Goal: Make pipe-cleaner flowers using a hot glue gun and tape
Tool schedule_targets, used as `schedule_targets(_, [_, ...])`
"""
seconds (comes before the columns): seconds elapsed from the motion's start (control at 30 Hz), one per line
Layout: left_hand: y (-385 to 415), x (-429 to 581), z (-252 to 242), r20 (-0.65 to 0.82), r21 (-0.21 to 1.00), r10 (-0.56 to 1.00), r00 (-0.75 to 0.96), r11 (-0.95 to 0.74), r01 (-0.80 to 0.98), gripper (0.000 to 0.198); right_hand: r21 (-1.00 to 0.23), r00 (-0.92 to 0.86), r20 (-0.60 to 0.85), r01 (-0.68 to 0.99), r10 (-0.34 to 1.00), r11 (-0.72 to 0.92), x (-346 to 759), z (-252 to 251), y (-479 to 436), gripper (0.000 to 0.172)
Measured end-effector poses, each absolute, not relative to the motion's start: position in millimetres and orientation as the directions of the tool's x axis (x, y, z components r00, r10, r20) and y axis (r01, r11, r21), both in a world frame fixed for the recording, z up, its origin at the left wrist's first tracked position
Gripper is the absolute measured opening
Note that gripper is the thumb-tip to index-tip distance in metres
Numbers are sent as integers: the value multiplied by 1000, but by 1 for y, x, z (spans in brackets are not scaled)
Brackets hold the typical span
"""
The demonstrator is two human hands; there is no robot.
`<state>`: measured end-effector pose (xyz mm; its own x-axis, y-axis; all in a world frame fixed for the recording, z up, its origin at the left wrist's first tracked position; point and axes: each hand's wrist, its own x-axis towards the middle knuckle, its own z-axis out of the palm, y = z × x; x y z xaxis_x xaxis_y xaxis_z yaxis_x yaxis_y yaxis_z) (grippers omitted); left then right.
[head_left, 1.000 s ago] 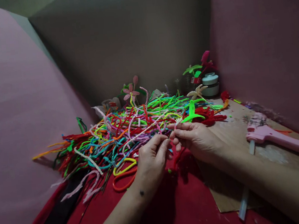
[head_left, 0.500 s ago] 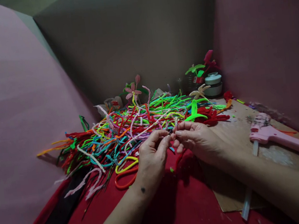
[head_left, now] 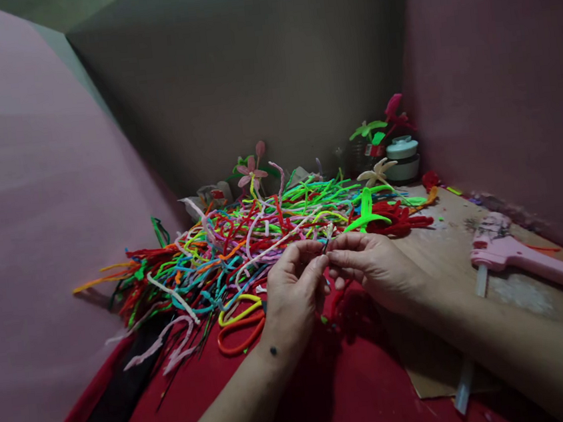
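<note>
My left hand [head_left: 294, 289] and my right hand [head_left: 375, 265] meet over the red cloth [head_left: 360, 384], fingertips pinched close together. Something thin and small is between them, with a pale tip just showing above the fingers; most of it is hidden, so I cannot make out its kind. Right behind the fingers lies a large heap of coloured pipe cleaners [head_left: 235, 249]. A bright green pipe-cleaner piece [head_left: 366, 215] with looped leaves rests beyond my right hand. Scissors with red and yellow handles [head_left: 239, 339] lie left of my left hand, their blades out of sight.
A pink glue gun [head_left: 528, 255] with a clear glue stick [head_left: 464, 383] rests on a cardboard sheet [head_left: 438, 221] at right. Pipe-cleaner flowers [head_left: 251, 172] and a lidded jar [head_left: 403, 158] stand at the back. A black strip [head_left: 113, 403] lies front left. Panels enclose three sides.
My left hand has shifted slightly right, and both hands' fingertips are closer together. Less of the pale tip shows above the fingers. The things around have stayed put.
</note>
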<state>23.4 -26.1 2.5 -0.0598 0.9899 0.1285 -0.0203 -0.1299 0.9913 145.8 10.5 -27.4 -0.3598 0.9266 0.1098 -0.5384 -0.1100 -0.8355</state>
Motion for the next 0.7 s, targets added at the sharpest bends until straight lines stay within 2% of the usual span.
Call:
schedule_targets(0.23, [-23, 18, -1, 67, 996, 998, 15, -66, -67, 21, -846, -346, 218, -534, 913, 0, 142, -28, 8, 15])
schedule_targets(0.37, [-23, 17, 0, 77, 997, 997, -18, -77, -12, 19, -867, -319, 177, -499, 931, -7, 144, -28, 7, 17])
schedule_targets(0.5, [-23, 17, -1, 169, 982, 982, -83, -161, 94, 15, -860, -340, 189, -510, 921, -12, 145, -29, 6, 11])
schedule_targets(0.7, [-22, 15, -8, 336, 921, 937, -92, -307, 240, 13, -857, -353, 167, -513, 921, -41, 145, -29, 5, 15])
